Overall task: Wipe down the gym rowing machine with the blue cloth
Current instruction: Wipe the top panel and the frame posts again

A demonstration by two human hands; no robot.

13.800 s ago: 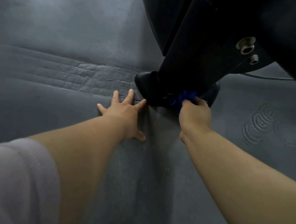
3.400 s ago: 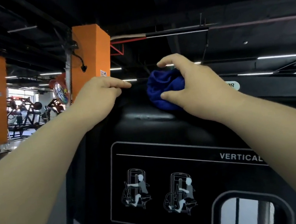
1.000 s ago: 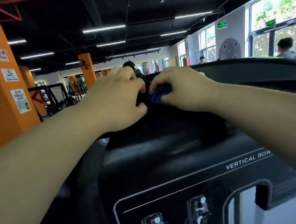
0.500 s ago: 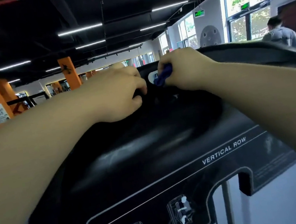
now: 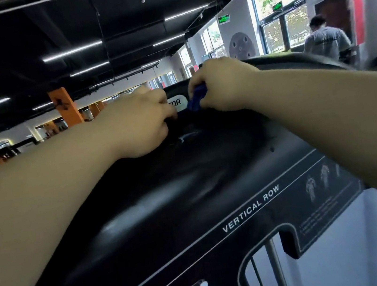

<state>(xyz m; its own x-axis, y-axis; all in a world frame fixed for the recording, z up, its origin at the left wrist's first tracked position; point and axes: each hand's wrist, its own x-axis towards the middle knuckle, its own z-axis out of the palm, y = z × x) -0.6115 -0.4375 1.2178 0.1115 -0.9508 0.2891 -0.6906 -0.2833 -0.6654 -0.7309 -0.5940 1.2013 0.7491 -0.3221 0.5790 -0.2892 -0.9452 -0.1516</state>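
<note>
Two bare hands are seen close together on the far top ridge of a glossy black moulded rowing machine (image 5: 188, 180), lettered "VERTICAL ROW" on its near face. A small, crumpled blue cloth (image 5: 196, 99) is bunched inside the right hand (image 5: 220, 85), with fingers and thumb curled round it. Only a fold shows at that hand's left side, against the cover. The left hand (image 5: 144, 122) is set just beside it, with its fingers curled against the ridge. Whether anything is gripped there cannot be told. The cloth is judged light, soft and limp, so it is best held as a loose wad under the palm. The cover is judged hard, smooth and probably slippery.
</note>
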